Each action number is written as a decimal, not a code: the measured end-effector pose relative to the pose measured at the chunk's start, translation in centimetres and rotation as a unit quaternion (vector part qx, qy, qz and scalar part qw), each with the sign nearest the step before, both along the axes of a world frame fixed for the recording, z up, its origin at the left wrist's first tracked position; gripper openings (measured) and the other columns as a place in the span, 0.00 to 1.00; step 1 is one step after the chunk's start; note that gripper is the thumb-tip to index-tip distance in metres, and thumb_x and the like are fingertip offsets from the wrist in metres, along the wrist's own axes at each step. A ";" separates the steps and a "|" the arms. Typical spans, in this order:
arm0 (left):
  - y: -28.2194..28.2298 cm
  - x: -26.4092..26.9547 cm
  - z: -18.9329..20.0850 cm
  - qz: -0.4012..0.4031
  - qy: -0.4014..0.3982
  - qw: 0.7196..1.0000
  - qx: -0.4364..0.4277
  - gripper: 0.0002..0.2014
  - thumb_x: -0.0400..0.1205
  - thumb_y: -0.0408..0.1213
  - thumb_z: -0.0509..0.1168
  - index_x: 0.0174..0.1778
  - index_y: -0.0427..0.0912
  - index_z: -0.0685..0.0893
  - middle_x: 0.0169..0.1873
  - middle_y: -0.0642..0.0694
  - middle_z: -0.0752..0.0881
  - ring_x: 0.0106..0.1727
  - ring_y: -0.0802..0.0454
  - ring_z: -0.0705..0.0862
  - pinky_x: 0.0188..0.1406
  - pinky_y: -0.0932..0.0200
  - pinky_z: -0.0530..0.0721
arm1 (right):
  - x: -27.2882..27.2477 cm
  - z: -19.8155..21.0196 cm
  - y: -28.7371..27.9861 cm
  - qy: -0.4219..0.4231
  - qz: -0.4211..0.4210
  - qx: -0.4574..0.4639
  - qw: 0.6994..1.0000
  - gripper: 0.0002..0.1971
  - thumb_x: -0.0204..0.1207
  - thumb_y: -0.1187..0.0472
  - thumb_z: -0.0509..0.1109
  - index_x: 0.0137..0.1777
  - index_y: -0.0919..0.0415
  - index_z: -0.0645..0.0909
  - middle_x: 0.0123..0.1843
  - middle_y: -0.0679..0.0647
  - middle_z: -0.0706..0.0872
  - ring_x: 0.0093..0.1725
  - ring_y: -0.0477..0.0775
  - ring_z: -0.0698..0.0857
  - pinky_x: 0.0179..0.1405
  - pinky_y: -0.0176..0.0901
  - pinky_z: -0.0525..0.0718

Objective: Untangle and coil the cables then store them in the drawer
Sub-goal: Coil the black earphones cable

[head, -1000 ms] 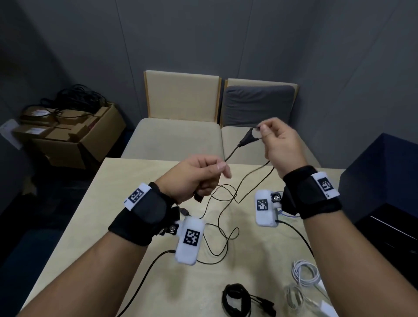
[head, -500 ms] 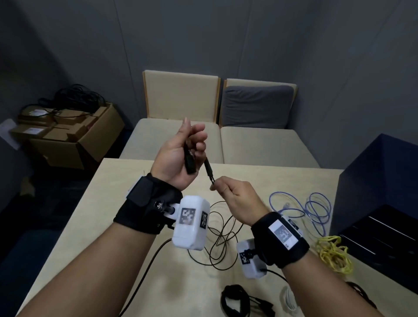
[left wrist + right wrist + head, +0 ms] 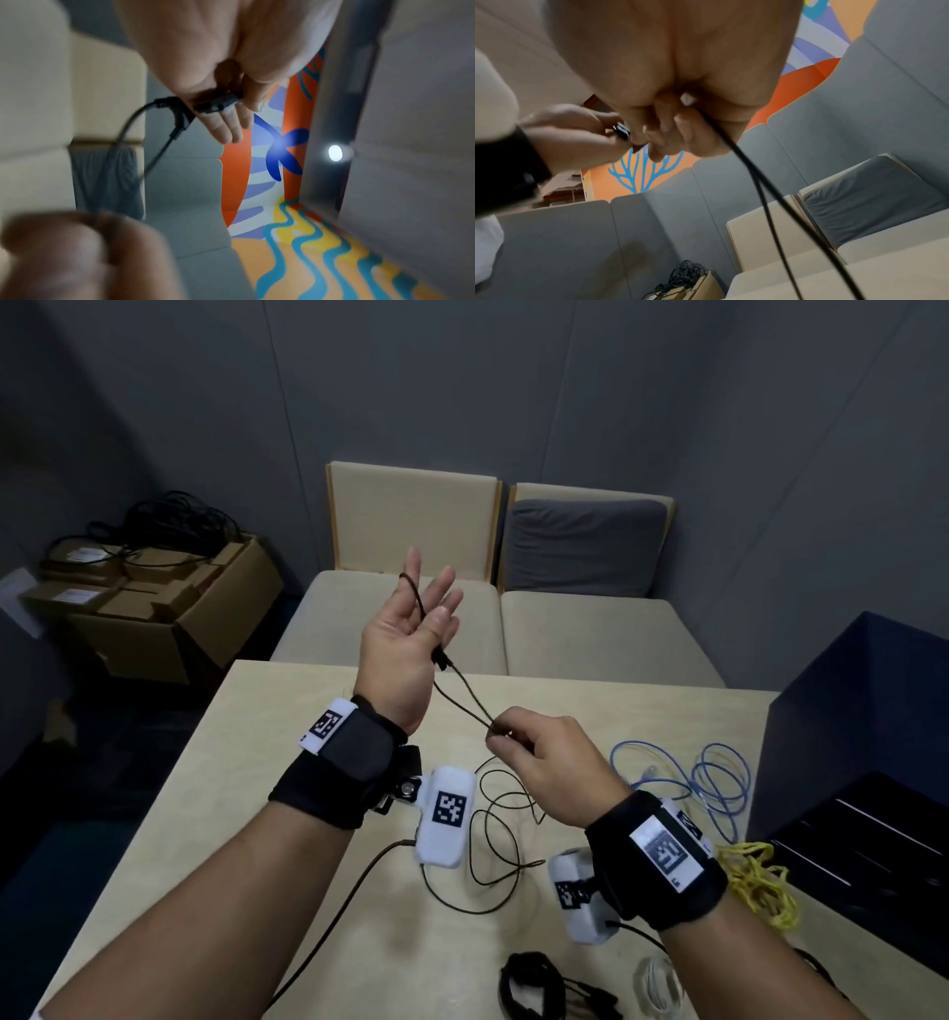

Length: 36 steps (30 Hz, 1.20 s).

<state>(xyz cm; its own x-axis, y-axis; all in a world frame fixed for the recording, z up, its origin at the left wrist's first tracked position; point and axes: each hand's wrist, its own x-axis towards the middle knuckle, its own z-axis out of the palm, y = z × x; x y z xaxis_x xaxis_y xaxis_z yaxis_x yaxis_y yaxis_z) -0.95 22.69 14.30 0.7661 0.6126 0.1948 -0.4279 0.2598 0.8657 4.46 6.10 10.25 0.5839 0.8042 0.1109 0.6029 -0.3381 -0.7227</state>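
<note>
Cables (image 3: 760,886) on table (image 3: 257,814), chairs (image 3: 411,526) behind.

Two bare hands are counted: the left hand (image 3: 405,629) at centre and the right hand (image 3: 544,762) just below and right of it. On one pale wooden table (image 3: 257,762), five loose cables are counted: one thin black cable (image 3: 464,701), one light blue cable (image 3: 742,788) at right, one yellow cable (image 3: 760,880) at lower right, and one coiled thick black cable (image 3: 513,968) and one coiled whitish cable (image 3: 657,983) along the bottom edge. Two chairs are seen at upper centre: one beige cushioned chair (image 3: 411,521) on the left and a second beige chair (image 3: 606,634) on the right, the latter bearing one grey cushion (image 3: 580,546).
</note>
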 end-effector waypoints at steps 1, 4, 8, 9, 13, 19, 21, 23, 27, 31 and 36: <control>0.0 0.1 -0.2 0.014 0.016 0.999 0.042 0.28 0.85 0.19 0.54 0.80 0.41 0.62 0.60 0.57 0.84 0.64 0.60 0.82 0.72 0.59 0.75 | -0.2 0.4 0.0 0.003 0.013 -0.002 1.000 0.05 0.81 0.56 0.67 0.44 0.52 0.81 0.27 0.51 0.79 0.26 0.48 0.73 0.30 0.44 0.75; -0.3 0.1 -0.9 0.011 0.080 0.980 0.180 0.26 0.83 0.18 0.55 0.74 0.45 0.69 0.51 0.50 0.87 0.52 0.66 0.85 0.65 0.68 0.77 | 0.0 2.1 -0.1 -0.026 0.016 0.050 0.998 0.04 0.78 0.58 0.70 0.41 0.52 0.82 0.27 0.51 0.80 0.27 0.47 0.75 0.31 0.42 0.74; -0.2 -0.4 -2.2 -0.100 0.162 0.934 0.302 0.19 0.85 0.22 0.56 0.63 0.48 0.79 0.34 0.46 0.84 0.33 0.57 0.81 0.48 0.65 0.80 | 1.8 5.6 -0.4 -0.098 -0.007 0.118 0.988 0.05 0.76 0.57 0.69 0.42 0.55 0.84 0.32 0.50 0.84 0.34 0.47 0.79 0.36 0.34 0.75; -0.2 -0.6 -2.3 -0.123 0.177 0.928 0.303 0.16 0.86 0.24 0.55 0.61 0.46 0.81 0.32 0.46 0.83 0.30 0.56 0.79 0.43 0.65 0.79 | 2.3 6.4 -0.4 -0.115 -0.010 0.125 0.986 0.05 0.76 0.57 0.69 0.42 0.55 0.85 0.31 0.48 0.84 0.34 0.45 0.79 0.35 0.31 0.74; -0.5 -1.5 -1.9 -0.182 0.187 0.923 0.282 0.13 0.89 0.30 0.49 0.52 0.37 0.80 0.29 0.45 0.82 0.26 0.53 0.78 0.33 0.62 0.76 | 3.9 8.6 -0.3 -0.150 -0.014 0.122 0.981 0.04 0.79 0.57 0.69 0.42 0.49 0.82 0.33 0.43 0.83 0.35 0.42 0.79 0.36 0.33 0.75; -1.8 -2.3 -0.9 -0.252 0.118 0.949 0.149 0.17 0.84 0.43 0.50 0.46 0.37 0.79 0.26 0.42 0.82 0.24 0.49 0.75 0.30 0.55 0.70 | 5.1 9.8 0.8 -0.152 -0.041 0.146 0.977 0.05 0.81 0.58 0.68 0.43 0.52 0.80 0.33 0.45 0.80 0.33 0.43 0.75 0.34 0.35 0.74; -2.3 -2.2 -0.5 -0.268 0.094 0.950 0.132 0.14 0.84 0.41 0.51 0.46 0.37 0.79 0.24 0.46 0.77 0.24 0.51 0.70 0.30 0.58 0.73 | 5.7 9.6 1.2 -0.135 -0.064 0.158 0.976 0.06 0.81 0.57 0.69 0.42 0.54 0.80 0.32 0.45 0.79 0.33 0.42 0.74 0.35 0.35 0.73; -2.5 -2.3 -0.2 -0.286 0.074 0.949 0.110 0.12 0.83 0.39 0.53 0.49 0.38 0.80 0.24 0.49 0.73 0.24 0.53 0.67 0.28 0.59 0.74 | 6.1 9.0 1.5 -0.120 -0.084 0.161 0.976 0.08 0.81 0.56 0.68 0.40 0.53 0.79 0.31 0.45 0.77 0.32 0.41 0.73 0.34 0.35 0.72; -2.5 -2.4 0.2 -0.292 0.057 0.952 0.074 0.10 0.83 0.37 0.54 0.52 0.38 0.79 0.24 0.50 0.71 0.21 0.56 0.67 0.23 0.62 0.74 | 6.5 7.3 1.7 -0.091 -0.098 0.135 0.982 0.10 0.83 0.54 0.66 0.39 0.52 0.77 0.30 0.50 0.76 0.31 0.43 0.72 0.32 0.38 0.70; -2.4 -2.4 0.3 -0.270 0.086 0.957 0.060 0.09 0.85 0.32 0.53 0.48 0.36 0.78 0.23 0.50 0.67 0.21 0.58 0.61 0.21 0.66 0.66 | 6.5 6.3 1.6 -0.067 -0.119 0.142 0.980 0.11 0.83 0.55 0.65 0.41 0.58 0.80 0.28 0.46 0.75 0.30 0.41 0.71 0.32 0.41 0.69; -2.2 -2.0 -0.4 -0.221 0.149 0.958 0.105 0.14 0.88 0.30 0.48 0.47 0.38 0.80 0.22 0.52 0.68 0.22 0.56 0.62 0.23 0.64 0.66 | 5.4 7.0 0.8 0.122 0.014 0.191 0.974 0.08 0.78 0.57 0.65 0.54 0.46 0.83 0.25 0.39 0.74 0.21 0.39 0.67 0.22 0.30 0.66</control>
